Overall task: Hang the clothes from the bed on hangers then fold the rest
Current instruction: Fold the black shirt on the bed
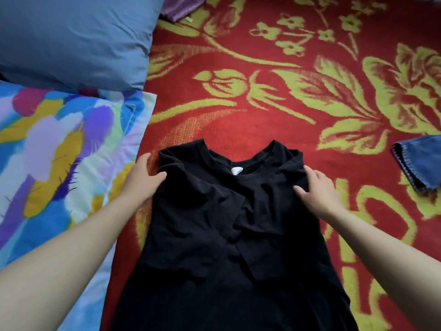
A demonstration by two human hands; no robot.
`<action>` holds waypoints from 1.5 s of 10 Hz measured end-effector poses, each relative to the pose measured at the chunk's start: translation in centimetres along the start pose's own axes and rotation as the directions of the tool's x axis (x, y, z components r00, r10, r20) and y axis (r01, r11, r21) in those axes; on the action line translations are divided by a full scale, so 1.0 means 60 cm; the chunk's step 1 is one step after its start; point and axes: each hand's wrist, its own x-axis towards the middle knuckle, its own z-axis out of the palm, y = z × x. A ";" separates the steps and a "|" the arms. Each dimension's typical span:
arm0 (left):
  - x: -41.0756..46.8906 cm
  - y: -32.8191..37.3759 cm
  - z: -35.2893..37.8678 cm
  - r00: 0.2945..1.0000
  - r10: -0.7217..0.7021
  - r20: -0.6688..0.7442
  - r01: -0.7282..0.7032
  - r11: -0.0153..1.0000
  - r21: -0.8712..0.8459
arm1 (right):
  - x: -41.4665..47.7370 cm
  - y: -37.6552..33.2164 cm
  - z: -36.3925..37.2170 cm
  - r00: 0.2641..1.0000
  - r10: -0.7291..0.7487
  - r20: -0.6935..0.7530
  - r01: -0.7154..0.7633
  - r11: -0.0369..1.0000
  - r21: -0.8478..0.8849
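A black T-shirt [229, 235] lies on the red and green flowered blanket [262, 99], collar away from me, both sleeves folded in over the chest. A white label shows inside the collar. My left hand [143, 177] holds the shirt's left shoulder edge, thumb on top of the cloth and fingers along its side. Flat on the right shoulder rests my right hand [317, 187], fingers spread and straight. The shirt's hem runs out of view at the bottom.
A blue pillow [71, 37] lies at the top left, with a multicoloured pillow [59, 151] below it, close to the shirt's left side. A piece of blue denim [420, 163] lies at the right edge. Purple cloth [181, 5] shows at the top.
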 end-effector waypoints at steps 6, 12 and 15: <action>0.132 0.087 -0.021 0.995 0.046 -0.088 -0.062 0.980 -0.191 | 0.136 -0.016 -0.071 0.976 0.212 -0.044 -0.084 0.558 0.826; 0.049 0.031 -0.129 0.938 0.320 0.133 -0.275 0.921 -0.275 | 0.022 0.051 -0.133 0.997 -0.053 0.056 -0.015 0.579 0.815; -0.134 -0.215 -0.116 0.796 0.470 0.382 -0.606 0.613 0.507 | -0.172 0.120 -0.045 0.951 -0.284 -0.123 0.308 0.838 0.451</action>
